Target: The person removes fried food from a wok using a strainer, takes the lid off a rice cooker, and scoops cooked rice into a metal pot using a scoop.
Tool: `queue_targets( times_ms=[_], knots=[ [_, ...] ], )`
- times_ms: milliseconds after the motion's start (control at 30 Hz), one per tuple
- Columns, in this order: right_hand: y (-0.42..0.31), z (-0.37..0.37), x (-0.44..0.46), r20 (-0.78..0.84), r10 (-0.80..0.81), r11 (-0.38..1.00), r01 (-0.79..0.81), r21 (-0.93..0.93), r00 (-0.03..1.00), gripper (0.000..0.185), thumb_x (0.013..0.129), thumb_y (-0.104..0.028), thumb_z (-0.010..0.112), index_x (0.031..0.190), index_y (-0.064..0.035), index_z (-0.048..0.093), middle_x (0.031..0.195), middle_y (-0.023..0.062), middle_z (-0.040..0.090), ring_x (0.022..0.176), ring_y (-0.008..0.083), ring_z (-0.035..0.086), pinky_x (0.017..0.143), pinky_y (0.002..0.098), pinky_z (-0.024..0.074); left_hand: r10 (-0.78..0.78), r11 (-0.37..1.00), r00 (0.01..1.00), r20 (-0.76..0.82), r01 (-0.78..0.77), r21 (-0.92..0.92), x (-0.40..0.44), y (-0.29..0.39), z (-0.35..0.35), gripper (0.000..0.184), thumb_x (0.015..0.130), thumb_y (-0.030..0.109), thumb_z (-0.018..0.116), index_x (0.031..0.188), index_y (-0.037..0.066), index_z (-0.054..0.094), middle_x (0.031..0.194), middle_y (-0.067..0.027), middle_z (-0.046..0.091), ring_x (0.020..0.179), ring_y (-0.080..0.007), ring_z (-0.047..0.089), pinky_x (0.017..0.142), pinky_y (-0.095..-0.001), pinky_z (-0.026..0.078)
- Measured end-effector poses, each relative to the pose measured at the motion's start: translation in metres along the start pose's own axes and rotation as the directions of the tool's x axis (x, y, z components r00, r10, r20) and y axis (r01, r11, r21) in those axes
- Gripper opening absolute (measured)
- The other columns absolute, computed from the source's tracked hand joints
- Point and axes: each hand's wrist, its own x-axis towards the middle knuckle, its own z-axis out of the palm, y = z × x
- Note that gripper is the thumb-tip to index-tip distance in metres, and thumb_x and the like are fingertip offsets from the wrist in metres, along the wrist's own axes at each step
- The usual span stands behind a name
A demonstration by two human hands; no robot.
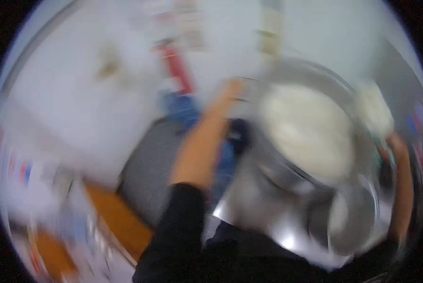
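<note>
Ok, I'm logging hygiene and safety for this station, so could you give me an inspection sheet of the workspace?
Surface: shiny metal surface; cleanliness unclear through blur.
Job's things: large metal pot with a pale mass inside; smaller metal pot beside it, something pale within.
Clutter: blurred red item and blue item beyond the pots; identities unclear.
Hands: bare; left hand at the large pot's side, grip unclear; right hand holds a paddle-like tool, pale at its broad end.
Cables: nothing seen.
Surroundings: pale wall with blurred marks.
</note>
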Motion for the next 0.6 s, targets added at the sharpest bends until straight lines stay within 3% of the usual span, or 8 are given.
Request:
queue_targets(
  times_ms=[133,200,267,300,367,400,467,600],
  knots=[
    [0.066,-0.018,-0.146,-0.293,0.077,0.995,-0.058,0.076,0.953,0.025,0.085,-0.032,0.05,0.094,-0.0114,0.061,0.05,-0.0049,0.045,0.035,0.0016,0.035,0.029,0.0191,0.0267,-0.039,0.948,0.977,0.211,0.102,-0.301,0.059,-0.021,-0.009,0.075,0.075,0.05,0.065,0.129,0.003,0.043,0.116,-0.0152,0.052,0.101,-0.0288,0.051,0.081,-0.0401,0.048],
    [0.08,0.01,-0.186,-0.417,0.187,0.982,-0.154,0.111,0.889,0.025,0.085,-0.033,0.053,0.088,-0.0096,0.061,0.052,-0.0038,0.045,0.036,0.0032,0.037,0.03,0.0209,0.0305,-0.038,0.951,0.969,0.246,0.111,-0.288,0.04,0.0,0.015,0.075,0.071,0.058,0.063,0.124,0.008,0.047,0.094,-0.0044,0.053,0.07,-0.0129,0.048,0.047,-0.0218,0.033],
    [0.117,0.034,-0.19,-0.62,0.255,0.939,-0.343,-0.024,0.742,0.028,0.084,-0.034,0.055,0.093,-0.0073,0.059,0.053,-0.0031,0.045,0.037,0.0045,0.037,0.03,0.0209,0.0327,-0.25,0.767,0.927,0.281,0.366,-0.527,0.068,-0.011,0.003,0.024,0.092,0.031,0.047,0.083,0.011,0.056,0.079,-0.0046,0.06,0.09,-0.0168,0.058,0.089,-0.0438,0.045],
    [0.149,0.038,-0.188,-0.655,0.218,0.941,-0.335,-0.056,0.723,0.032,0.082,-0.031,0.058,0.098,-0.0035,0.058,0.057,0.0017,0.05,0.039,0.0092,0.045,0.032,0.0245,0.0384,-0.278,0.753,0.948,0.157,0.316,-0.576,0.073,-0.019,0.001,0.025,0.092,0.029,0.047,0.074,0.012,0.052,0.073,-0.0006,0.058,0.083,-0.016,0.058,0.082,-0.0396,0.047],
    [0.22,0.061,-0.163,-0.728,0.129,0.953,-0.288,-0.097,0.674,0.038,0.08,-0.019,0.06,0.114,-0.0037,0.051,0.074,0.0121,0.06,0.06,0.0219,0.061,0.05,0.0328,0.0484,-0.258,0.745,0.953,0.16,0.301,-0.595,0.058,-0.02,0.013,0.026,0.092,0.029,0.048,0.071,0.013,0.05,0.069,0.0002,0.056,0.079,-0.0148,0.056,0.078,-0.0375,0.047],
    [0.291,0.075,-0.13,-0.718,-0.453,0.67,-0.33,-0.665,0.528,0.041,0.08,-0.014,0.057,0.118,-0.0027,0.045,0.082,0.0206,0.062,0.068,0.0333,0.062,0.059,0.0418,0.0503,-0.231,0.745,0.962,0.145,0.271,-0.61,0.05,-0.01,0.017,0.028,0.091,0.029,0.049,0.067,0.014,0.047,0.066,0.001,0.054,0.075,-0.0137,0.055,0.075,-0.0354,0.047],
    [0.311,0.125,-0.094,-0.841,0.032,0.709,-0.606,-0.361,0.539,0.047,0.079,-0.018,0.058,0.119,-0.0005,0.041,0.091,0.0292,0.06,0.081,0.0421,0.061,0.073,0.0486,0.0493,-0.296,0.773,0.955,0.037,0.262,-0.577,0.021,0.021,0.034,0.031,0.091,0.026,0.049,0.063,0.015,0.044,0.061,0.0029,0.049,0.067,-0.0108,0.052,0.071,-0.0331,0.047],
    [0.339,0.139,-0.102,-0.933,-0.014,0.782,-0.578,-0.234,0.36,0.047,0.08,-0.016,0.056,0.122,-0.005,0.038,0.087,0.0262,0.061,0.082,0.0414,0.06,0.072,0.0492,0.0478,-0.272,0.751,0.959,0.084,0.266,-0.605,0.049,0.012,0.019,0.029,0.091,0.024,0.049,0.064,0.014,0.046,0.058,0.0042,0.045,0.057,-0.0098,0.046,0.064,-0.028,0.045]
  ],
)
